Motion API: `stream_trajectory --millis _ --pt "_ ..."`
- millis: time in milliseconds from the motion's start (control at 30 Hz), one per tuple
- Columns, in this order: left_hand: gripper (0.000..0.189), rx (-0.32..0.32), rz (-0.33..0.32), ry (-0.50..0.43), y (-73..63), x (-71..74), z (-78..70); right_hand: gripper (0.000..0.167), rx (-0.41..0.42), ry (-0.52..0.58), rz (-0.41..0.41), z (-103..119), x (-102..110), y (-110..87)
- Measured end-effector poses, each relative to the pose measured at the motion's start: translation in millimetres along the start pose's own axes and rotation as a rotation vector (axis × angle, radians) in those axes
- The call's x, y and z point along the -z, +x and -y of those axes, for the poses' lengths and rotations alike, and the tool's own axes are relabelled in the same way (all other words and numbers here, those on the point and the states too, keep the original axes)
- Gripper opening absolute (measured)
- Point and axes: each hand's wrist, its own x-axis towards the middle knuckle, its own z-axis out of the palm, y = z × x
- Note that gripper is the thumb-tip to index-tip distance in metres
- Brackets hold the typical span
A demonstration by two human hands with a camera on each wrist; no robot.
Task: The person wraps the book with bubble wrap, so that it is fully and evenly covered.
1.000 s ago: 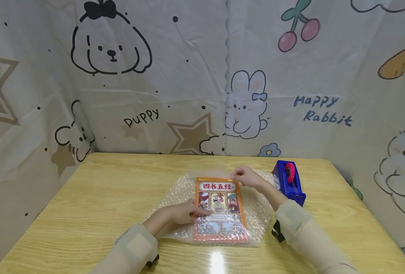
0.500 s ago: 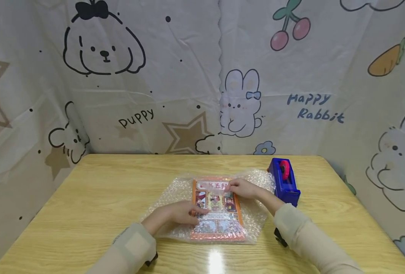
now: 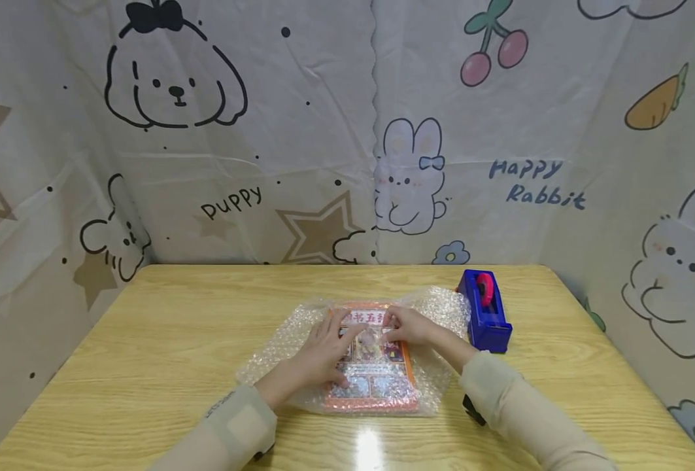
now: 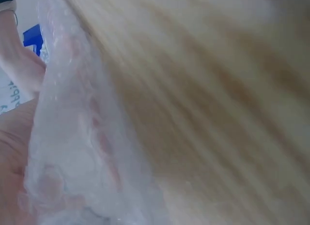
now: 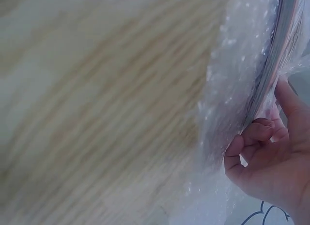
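Observation:
A book [image 3: 372,387] with an orange-bordered, illustrated cover lies on the table under a layer of clear bubble wrap [image 3: 276,340]. The sheet spreads out past its left and right sides. My left hand [image 3: 322,347] rests over the book's left half, fingers spread on the wrap. At the upper right of the cover, my right hand [image 3: 410,325] pinches the wrap between thumb and bent fingers. In the right wrist view, the curled fingers lie by the book's page edge [image 5: 269,70], with the thumb at the plastic. The left wrist view shows mostly wrap, part of the palm and wood.
A blue tape dispenser [image 3: 487,317] with a red-cored roll stands just right of the wrap. The wooden table [image 3: 194,327] reaches back to a patterned cloth [image 3: 253,131], which also hangs along both sides.
My right hand has drawn the wrap's top flap down over the book's title. My left hand has slid up the cover and spread its fingers. The head view has shifted slightly.

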Motion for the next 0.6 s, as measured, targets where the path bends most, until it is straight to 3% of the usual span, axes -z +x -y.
stream_trajectory --millis 100,200,300,433,600 --pt "0.103 0.013 0.077 -0.038 2.3 1.9 2.1 0.025 -0.003 0.0 -0.006 -1.4 -0.9 -1.2" --pt "0.091 0.035 0.189 -0.095 5.2 5.0 3.8 0.029 -0.003 -0.001 -0.014 -2.7 0.0 -4.6" --pt "0.076 0.054 0.281 -0.158 6.4 7.2 4.3 0.044 -0.025 -0.03 -0.023 -3.8 3.6 -10.9" --pt "0.069 0.058 0.327 -0.205 5.0 7.9 5.6 0.062 -0.088 -0.097 -0.044 -7.7 11.6 -19.5" --pt "0.065 0.052 0.336 -0.241 1.9 9.0 7.8 0.054 -0.151 -0.146 -0.06 -16.0 20.0 -20.8"
